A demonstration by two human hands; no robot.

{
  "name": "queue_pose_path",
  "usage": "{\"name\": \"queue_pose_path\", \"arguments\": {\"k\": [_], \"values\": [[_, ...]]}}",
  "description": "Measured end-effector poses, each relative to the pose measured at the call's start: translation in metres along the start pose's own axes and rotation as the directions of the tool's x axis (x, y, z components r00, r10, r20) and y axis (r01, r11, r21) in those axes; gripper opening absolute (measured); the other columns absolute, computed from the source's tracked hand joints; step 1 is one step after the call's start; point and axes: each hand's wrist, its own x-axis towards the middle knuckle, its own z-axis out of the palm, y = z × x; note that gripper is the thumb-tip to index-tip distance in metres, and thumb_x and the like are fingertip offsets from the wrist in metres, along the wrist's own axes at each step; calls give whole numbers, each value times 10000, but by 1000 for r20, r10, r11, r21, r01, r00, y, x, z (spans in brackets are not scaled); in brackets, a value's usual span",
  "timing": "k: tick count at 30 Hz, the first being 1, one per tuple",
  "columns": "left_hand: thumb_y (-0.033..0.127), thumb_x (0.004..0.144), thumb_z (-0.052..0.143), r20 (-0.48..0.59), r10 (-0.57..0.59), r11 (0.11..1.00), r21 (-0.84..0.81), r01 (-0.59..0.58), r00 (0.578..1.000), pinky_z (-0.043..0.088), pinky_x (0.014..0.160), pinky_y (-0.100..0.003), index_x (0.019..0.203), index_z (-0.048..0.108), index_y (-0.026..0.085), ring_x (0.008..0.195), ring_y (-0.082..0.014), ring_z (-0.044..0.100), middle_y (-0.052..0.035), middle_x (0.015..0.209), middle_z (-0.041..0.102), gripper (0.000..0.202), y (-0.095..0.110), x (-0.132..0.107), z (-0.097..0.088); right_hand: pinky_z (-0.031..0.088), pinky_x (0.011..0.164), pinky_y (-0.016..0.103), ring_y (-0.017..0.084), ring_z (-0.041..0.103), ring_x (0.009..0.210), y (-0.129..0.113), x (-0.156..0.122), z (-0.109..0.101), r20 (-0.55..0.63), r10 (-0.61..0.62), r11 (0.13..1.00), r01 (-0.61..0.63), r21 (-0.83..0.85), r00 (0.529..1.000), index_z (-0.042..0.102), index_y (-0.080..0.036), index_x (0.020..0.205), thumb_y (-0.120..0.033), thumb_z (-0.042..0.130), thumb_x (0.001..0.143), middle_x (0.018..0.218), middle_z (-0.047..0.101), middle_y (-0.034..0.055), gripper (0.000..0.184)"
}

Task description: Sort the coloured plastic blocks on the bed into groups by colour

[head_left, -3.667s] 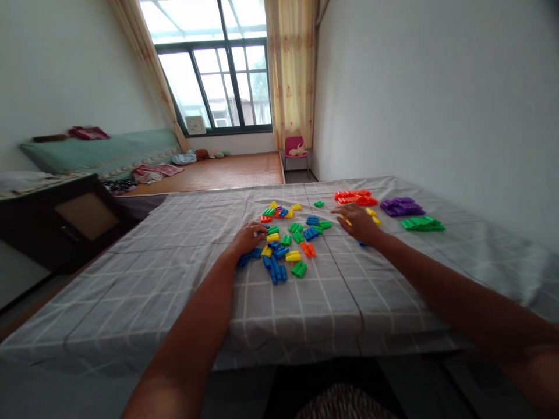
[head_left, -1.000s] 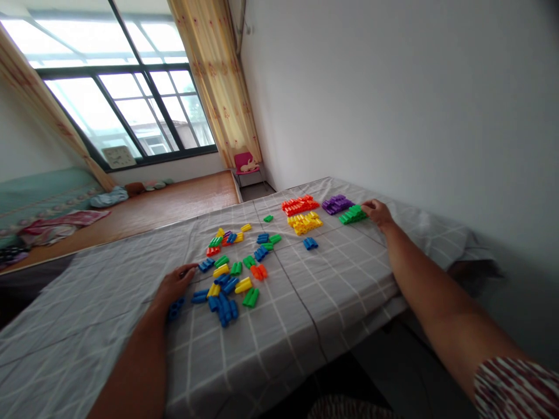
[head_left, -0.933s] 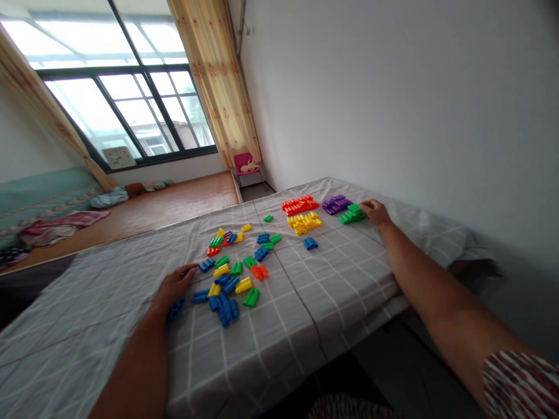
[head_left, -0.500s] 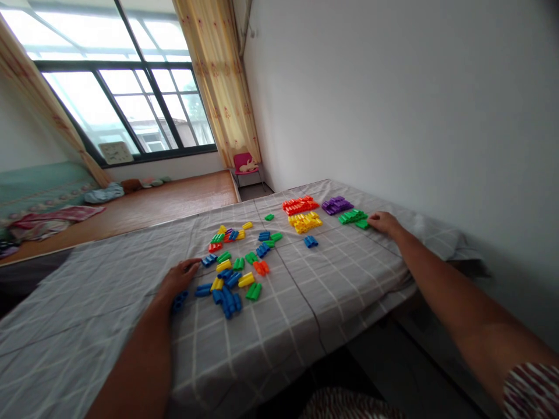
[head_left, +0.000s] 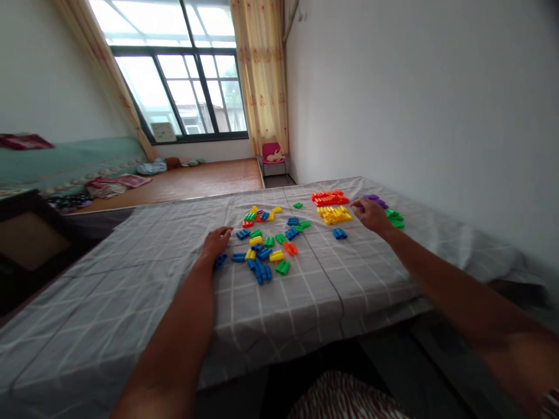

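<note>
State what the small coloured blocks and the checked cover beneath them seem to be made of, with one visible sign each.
Coloured blocks: probably moulded plastic, smooth and slightly glossy; bright uniform colours, identical rounded shapes.
Checked cover: woven cloth, matte; it creases and drapes over the edge.

Daylight only, from the big window (head_left: pixel 187 87) at the back; panes blown out white, no detail outside. Curtain (head_left: pixel 262 75) backlit, glowing. Room mid-bright. Right wall (head_left: pixel 428 105) flat grey, dimmer toward the top right corner. Bench (head_left: pixel 144 250) cloth evenly lit, shadows soft and faint. Space under its front edge is near black, detail lost. Blocks (head_left: pixel 262 256) saturated but small, edges soft. Wide-angle warp: window frame and wall lines lean, forearms stretched at the bottom corners. Right forearm smeared at bottom right. Left hand (head_left: pixel 217 240) and right hand (head_left: pixel 370 214) fairly sharp.
</note>
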Motion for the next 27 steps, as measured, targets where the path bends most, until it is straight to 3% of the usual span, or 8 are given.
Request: {"name": "queue_pose_path", "arguments": {"k": [3, 8, 12, 16, 19, 21, 24, 27], "values": [[291, 843, 467, -117, -37, 995, -92, 26, 992, 481, 914, -256, 1080, 741, 164, 1027, -202, 666, -71, 1096, 740, 383, 1, -2, -3, 499, 712, 279, 168, 644, 738, -78, 3, 24, 180, -228, 951, 180, 251, 957, 680, -170, 992, -291, 537, 864, 967, 718, 76, 227], [278, 820, 473, -277, -126, 970, -234, 60, 952, 506, 855, -259, 1049, 748, 141, 932, -196, 683, -76, 1004, 758, 383, -9, -2, -4, 507, 784, 277, 155, 661, 817, -184, -3, 59, 411, -501, 855, 362, 372, 761, 686, -187, 1081, -209, 578, 863, 1054, 721, 64, 244], [265, 815, 478, -277, -172, 950, -299, 86, 945, 506, 858, -259, 1043, 744, 113, 934, -193, 686, -96, 1008, 756, 382, -12, -2, -2, 460, 923, 354, 241, 592, 1120, -232, -6, 74, 540, -561, 816, 527, 235, 628, 689, -215, 1148, -234, 574, 897, 1150, 702, 99, 277], [270, 820, 483, -243, -162, 955, -283, 89, 956, 503, 864, -264, 1049, 740, 113, 943, -193, 684, -99, 1022, 754, 378, -9, -2, -3, 454, 889, 357, 272, 553, 1170, -252, -1, 77, 661, -520, 801, 577, 159, 540, 678, -269, 1202, -219, 573, 892, 1133, 708, 86, 331], [278, 820, 484, -217, -154, 961, -258, 95, 964, 505, 854, -263, 1036, 744, 136, 945, -196, 683, -78, 993, 761, 366, -9, -2, -4, 456, 842, 297, 232, 605, 1052, -251, 6, 73, 637, -552, 805, 543, 240, 538, 690, -235, 1190, -204, 648, 838, 1092, 706, 89, 356], [294, 820, 485, -206, -141, 966, -241, 90, 968, 507, 851, -263, 1035, 745, 153, 951, -199, 682, -65, 984, 762, 366, -10, -2, -5, 459, 797, 263, 185, 633, 921, -242, 10, 69, 581, -583, 806, 493, 328, 568, 720, -207, 1116, -188, 694, 793, 1048, 701, 81, 324], [316, 812, 491, -196, -138, 971, -218, 94, 971, 509, 854, -269, 1037, 747, 160, 954, -209, 683, -62, 993, 761, 375, -14, 0, -5, 468, 753, 248, 150, 637, 814, -216, 13, 62, 458, -556, 815, 346, 465, 694, 739, -181, 972, -176, 712, 755, 941, 702, 51, 219], [329, 804, 493, -189, -151, 973, -200, 113, 970, 514, 851, -273, 1037, 748, 172, 953, -216, 685, -57, 998, 761, 379, -16, 1, -5, 492, 729, 266, 159, 648, 789, -169, 14, 53, 371, -405, 796, 123, 592, 836, 722, -174, 905, -281, 716, 756, 860, 710, 34, 184]]}}
